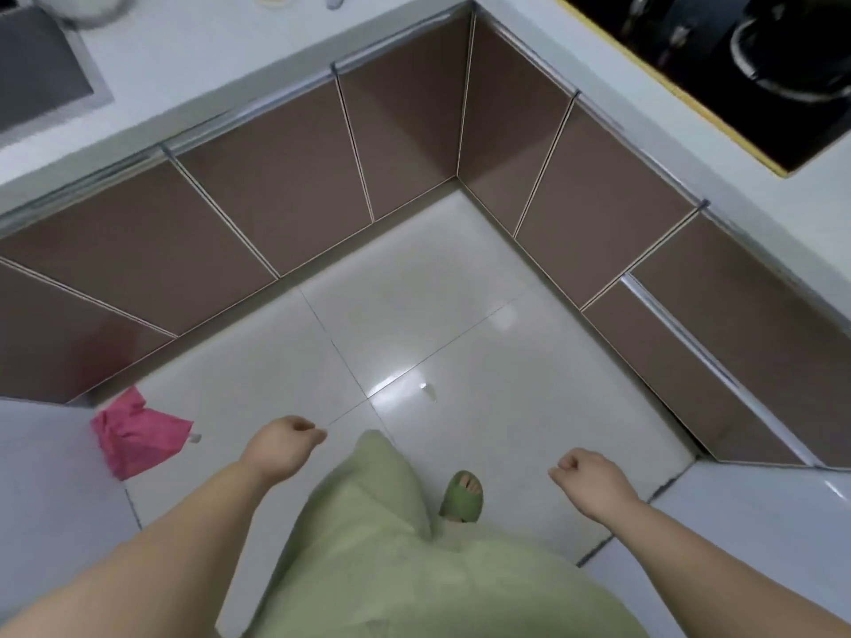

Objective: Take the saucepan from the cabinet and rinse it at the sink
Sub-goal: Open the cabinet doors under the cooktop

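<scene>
Brown lower cabinets (276, 186) line an L-shaped white counter, and all their doors are closed. No saucepan is in view. A grey sink (41, 62) sits in the counter at the top left. My left hand (281, 448) hangs over the floor in a loose fist with nothing in it. My right hand (587, 476) is also curled shut and holds nothing. Both hands are well short of the cabinet doors.
A black hob (718, 62) lies in the counter at the top right. A pink cloth (133, 435) hangs at the left by a white surface. White glossy floor tiles (414, 324) fill the corner. My green slipper (463, 497) and green clothing show below.
</scene>
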